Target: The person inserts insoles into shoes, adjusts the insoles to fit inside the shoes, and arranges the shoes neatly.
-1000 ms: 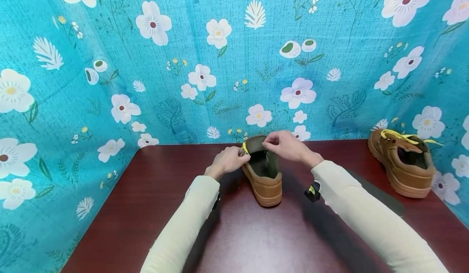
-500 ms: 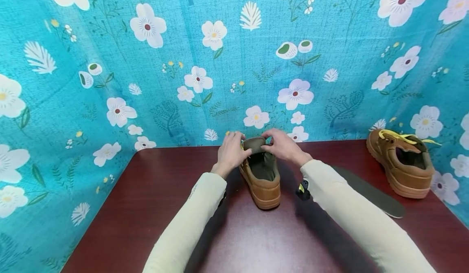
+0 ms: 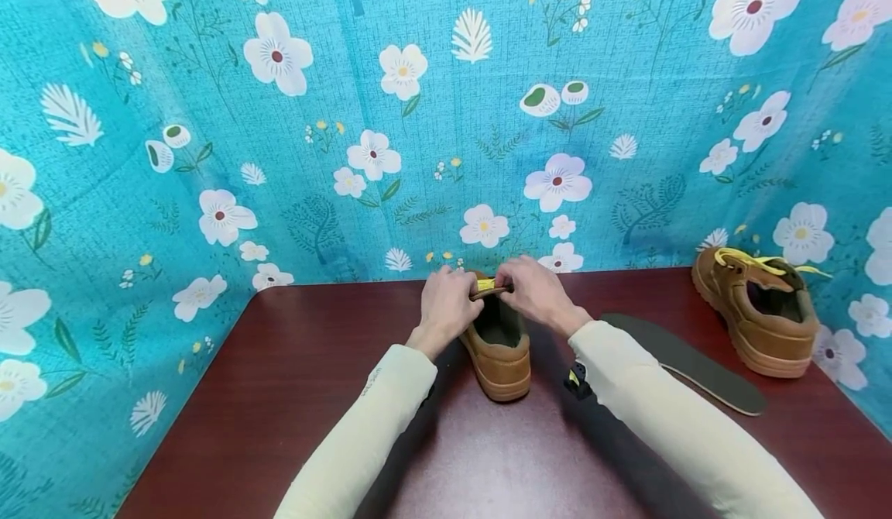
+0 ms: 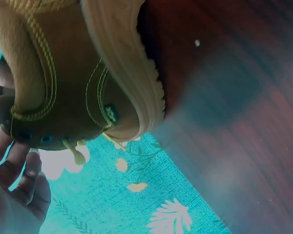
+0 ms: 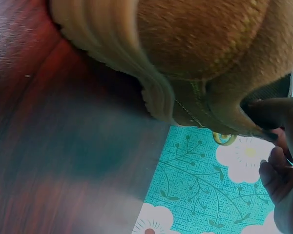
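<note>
A tan work shoe (image 3: pixel 505 372) stands upright on the table, its heel towards me. Its tongue (image 3: pixel 492 292) is folded back over the opening and spans the space between both hands. My left hand (image 3: pixel 446 306) pinches the tongue's left edge; my right hand (image 3: pixel 536 294) pinches the right one. Yellow lace (image 3: pixel 485 283) shows just beyond the tongue. In the left wrist view, fingers of the left hand (image 4: pixel 22 187) curl beside the eyelets (image 4: pixel 46 139). The right wrist view has the right thumb (image 5: pixel 271 111) inside the collar, with the fingers partly hidden.
A dark insole (image 3: pixel 686 360) lies flat on the red-brown table (image 3: pixel 334 348), beside my right forearm. At the far right stands a second tan shoe (image 3: pixel 780 333) with yellow laces. A blue floral curtain (image 3: pixel 418 139) hangs along the table's back edge.
Both hands came together at the tongue; the left let go of the lace side and moved onto it. The tongue tipped back towards me, baring the yellow lace beyond. The shoe stayed put.
</note>
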Demonstrator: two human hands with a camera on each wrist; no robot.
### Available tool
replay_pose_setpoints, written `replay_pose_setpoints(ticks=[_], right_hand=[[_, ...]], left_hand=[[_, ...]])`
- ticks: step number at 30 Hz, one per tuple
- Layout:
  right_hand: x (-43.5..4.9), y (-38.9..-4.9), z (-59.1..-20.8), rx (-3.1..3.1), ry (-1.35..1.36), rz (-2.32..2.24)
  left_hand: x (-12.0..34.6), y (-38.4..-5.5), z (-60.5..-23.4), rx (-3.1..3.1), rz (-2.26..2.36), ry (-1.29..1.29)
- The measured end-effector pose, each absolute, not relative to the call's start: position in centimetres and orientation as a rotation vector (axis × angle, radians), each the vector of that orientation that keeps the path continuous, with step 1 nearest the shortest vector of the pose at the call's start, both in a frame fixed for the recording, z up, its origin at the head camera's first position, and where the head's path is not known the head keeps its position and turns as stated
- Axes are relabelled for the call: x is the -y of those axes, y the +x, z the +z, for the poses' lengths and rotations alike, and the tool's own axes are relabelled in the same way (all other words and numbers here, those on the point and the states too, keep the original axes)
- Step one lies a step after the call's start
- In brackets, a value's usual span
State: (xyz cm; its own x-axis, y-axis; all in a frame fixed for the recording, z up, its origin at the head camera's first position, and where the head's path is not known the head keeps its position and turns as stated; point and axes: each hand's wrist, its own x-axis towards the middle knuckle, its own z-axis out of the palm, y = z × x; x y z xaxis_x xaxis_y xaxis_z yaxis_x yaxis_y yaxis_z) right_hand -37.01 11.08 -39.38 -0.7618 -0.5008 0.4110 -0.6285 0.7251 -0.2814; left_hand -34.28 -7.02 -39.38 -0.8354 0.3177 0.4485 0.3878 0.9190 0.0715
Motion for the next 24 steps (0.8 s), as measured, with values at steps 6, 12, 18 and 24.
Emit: replay_pose_setpoints(ticks=[6,12,18,24], right_hand=[[-11.3,-36.3,-40.2,2.524,1.008,0.455],[-11.4,-35.9,-40.9,2.517,1.033,0.428],[-11.2,-35.6,-41.3,2.534,0.971,0.493],[-11.1,-35.4,-41.5,2.551,0.931,0.477]], left_hand=[[6.4,-33.3,-40.2,2.572,-0.041,-0.535],[6.0,-32.9,-40.7,2.541,0.022,-0.56],[6.0,-33.0,-41.0,2.518,0.022,-0.559],[5.9,-33.1,-41.3,2.498,0.0,-0.584]])
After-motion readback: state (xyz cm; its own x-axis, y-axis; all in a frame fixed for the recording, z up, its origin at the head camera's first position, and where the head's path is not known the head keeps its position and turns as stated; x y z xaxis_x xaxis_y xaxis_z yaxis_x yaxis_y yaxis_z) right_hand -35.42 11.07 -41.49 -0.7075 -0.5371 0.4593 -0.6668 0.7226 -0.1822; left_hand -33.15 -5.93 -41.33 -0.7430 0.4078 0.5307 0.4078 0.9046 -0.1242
